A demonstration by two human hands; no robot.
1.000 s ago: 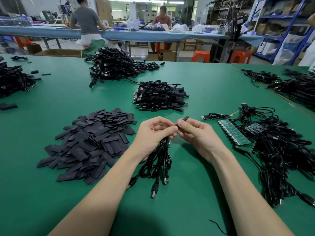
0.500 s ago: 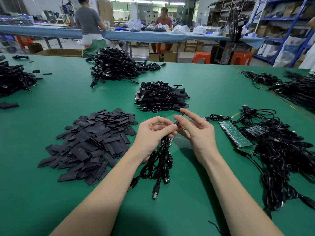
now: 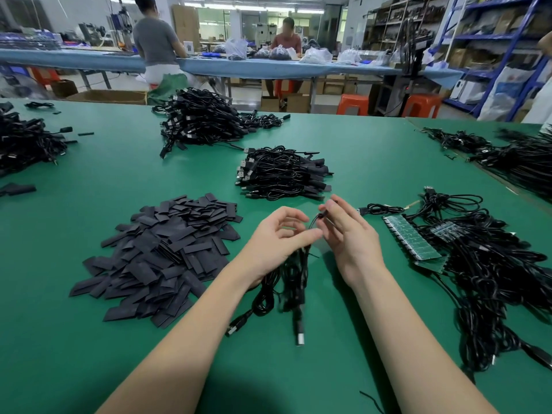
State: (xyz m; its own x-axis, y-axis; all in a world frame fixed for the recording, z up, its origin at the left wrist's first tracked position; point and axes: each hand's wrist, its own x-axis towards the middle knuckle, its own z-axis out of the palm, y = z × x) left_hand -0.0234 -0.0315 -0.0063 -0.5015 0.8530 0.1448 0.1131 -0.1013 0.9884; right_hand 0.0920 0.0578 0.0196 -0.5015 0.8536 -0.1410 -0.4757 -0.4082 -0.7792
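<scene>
Green table (image 3: 89,354) bears black sleeve pile (image 3: 161,258), cable heaps (image 3: 283,174), circuit boards (image 3: 412,240).

**Inspector:** Item in hand?

**Recorder:** One cable bundle (image 3: 292,273), black, made of several thin leads gathered together. The left hand (image 3: 277,237) grips its top. It hangs down over the green desk (image 3: 89,354).

**Inspector:** Lower end?

**Recorder:** Loose loops and USB plugs with metal tips. One plug (image 3: 299,339) points towards the wearer and a second plug (image 3: 236,325) splays out to the left. The mid-section is blurred.

**Inspector:** Upper end?

**Recorder:** A single lead (image 3: 312,224) arcs up out of the bundle. Its small black tip is pinched at the fingertips of the right hand (image 3: 349,234).
</scene>
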